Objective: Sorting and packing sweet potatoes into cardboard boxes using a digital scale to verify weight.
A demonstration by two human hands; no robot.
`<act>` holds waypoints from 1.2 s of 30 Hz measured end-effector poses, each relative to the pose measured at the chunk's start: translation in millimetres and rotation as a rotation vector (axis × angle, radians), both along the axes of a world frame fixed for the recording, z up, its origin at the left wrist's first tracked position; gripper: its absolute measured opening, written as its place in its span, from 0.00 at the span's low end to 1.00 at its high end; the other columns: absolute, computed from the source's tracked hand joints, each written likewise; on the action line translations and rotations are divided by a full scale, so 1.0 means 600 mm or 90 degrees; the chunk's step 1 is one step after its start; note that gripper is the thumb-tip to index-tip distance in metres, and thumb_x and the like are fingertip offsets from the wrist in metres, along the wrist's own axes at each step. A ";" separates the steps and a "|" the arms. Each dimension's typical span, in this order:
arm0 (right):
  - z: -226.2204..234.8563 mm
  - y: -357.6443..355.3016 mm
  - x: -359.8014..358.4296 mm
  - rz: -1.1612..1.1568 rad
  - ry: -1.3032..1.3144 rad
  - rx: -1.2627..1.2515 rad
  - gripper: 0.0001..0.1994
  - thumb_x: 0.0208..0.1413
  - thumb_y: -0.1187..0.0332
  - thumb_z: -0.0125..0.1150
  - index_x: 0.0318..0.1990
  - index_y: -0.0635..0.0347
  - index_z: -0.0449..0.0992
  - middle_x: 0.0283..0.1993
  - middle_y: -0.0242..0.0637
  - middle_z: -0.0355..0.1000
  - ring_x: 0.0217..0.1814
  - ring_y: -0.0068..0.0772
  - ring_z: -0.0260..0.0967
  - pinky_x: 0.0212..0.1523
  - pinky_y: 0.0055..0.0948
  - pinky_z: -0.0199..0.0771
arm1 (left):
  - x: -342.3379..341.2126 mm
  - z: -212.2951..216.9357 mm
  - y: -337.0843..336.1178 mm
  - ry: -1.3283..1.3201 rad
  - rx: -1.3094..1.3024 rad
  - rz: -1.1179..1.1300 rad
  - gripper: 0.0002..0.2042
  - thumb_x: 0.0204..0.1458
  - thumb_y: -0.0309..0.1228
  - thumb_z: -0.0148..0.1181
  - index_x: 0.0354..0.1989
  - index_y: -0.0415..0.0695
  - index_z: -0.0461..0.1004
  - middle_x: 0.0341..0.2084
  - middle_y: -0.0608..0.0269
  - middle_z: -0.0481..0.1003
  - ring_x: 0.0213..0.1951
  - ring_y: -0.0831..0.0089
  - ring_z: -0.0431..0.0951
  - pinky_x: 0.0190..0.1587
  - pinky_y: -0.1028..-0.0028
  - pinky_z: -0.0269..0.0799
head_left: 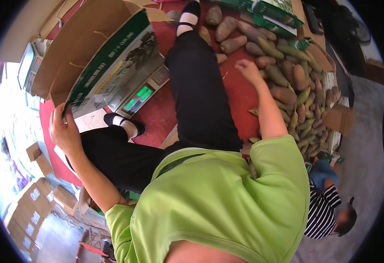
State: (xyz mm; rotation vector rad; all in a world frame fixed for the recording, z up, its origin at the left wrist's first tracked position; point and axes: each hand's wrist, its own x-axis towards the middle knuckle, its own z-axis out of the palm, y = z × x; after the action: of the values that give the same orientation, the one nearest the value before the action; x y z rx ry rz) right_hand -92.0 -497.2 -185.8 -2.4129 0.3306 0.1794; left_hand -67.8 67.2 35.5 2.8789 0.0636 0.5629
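At the left, my left hand (64, 131) grips the near corner of a tall open carton (113, 57) with a green printed side. The carton stands on a digital scale (141, 97), whose displays glow green. My right hand (248, 70) hovers over the red surface with its fingers curled in, and nothing shows in them. Just right of it lies a big pile of long green and reddish-brown fruits (288, 83) that look like mangoes. What lies inside the carton is hidden.
My black-trousered legs (200, 92) stretch over the red surface (152, 131), between scale and pile. Green boxes (277, 17) stand behind the fruit. A brown carton flap (339, 119) sticks out at right. A person in stripes (321, 212) is at lower right; stacked cartons (29, 215) are lower left.
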 end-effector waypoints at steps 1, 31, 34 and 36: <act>-0.036 -0.014 -0.043 -0.012 0.068 -0.012 0.12 0.50 0.62 0.62 0.38 0.59 0.79 0.38 0.45 0.76 0.44 0.44 0.74 0.45 0.37 0.71 | -0.001 -0.002 0.001 0.003 0.001 -0.003 0.06 0.52 0.32 0.59 0.36 0.47 0.77 0.32 0.62 0.77 0.35 0.60 0.77 0.35 0.66 0.70; -0.186 0.064 -0.214 -0.163 0.329 0.069 0.28 0.41 0.59 0.67 0.52 0.58 0.72 0.52 0.49 0.71 0.57 0.48 0.66 0.57 0.37 0.66 | 0.005 -0.031 0.016 -0.010 0.113 0.012 0.09 0.54 0.34 0.58 0.41 0.47 0.76 0.34 0.60 0.79 0.34 0.61 0.79 0.36 0.66 0.72; -0.150 0.008 -0.242 -0.140 0.408 -0.076 0.24 0.44 0.61 0.65 0.51 0.57 0.72 0.52 0.50 0.70 0.58 0.48 0.66 0.56 0.37 0.67 | 0.000 -0.032 0.021 -0.012 0.114 0.029 0.09 0.54 0.34 0.58 0.41 0.46 0.76 0.34 0.59 0.79 0.34 0.61 0.79 0.36 0.66 0.72; -0.144 -0.036 -0.278 -0.159 0.449 -0.201 0.23 0.45 0.61 0.64 0.50 0.56 0.72 0.54 0.47 0.68 0.57 0.49 0.66 0.56 0.39 0.67 | 0.003 -0.038 0.019 -0.017 0.106 0.022 0.09 0.54 0.34 0.58 0.41 0.46 0.76 0.34 0.59 0.79 0.34 0.62 0.79 0.36 0.66 0.72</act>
State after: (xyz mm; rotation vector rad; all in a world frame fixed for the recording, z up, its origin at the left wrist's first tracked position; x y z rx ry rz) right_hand -258.6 -518.6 -272.1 -2.5069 1.0349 0.9273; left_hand -66.1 78.7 13.0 3.0354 0.0661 0.6425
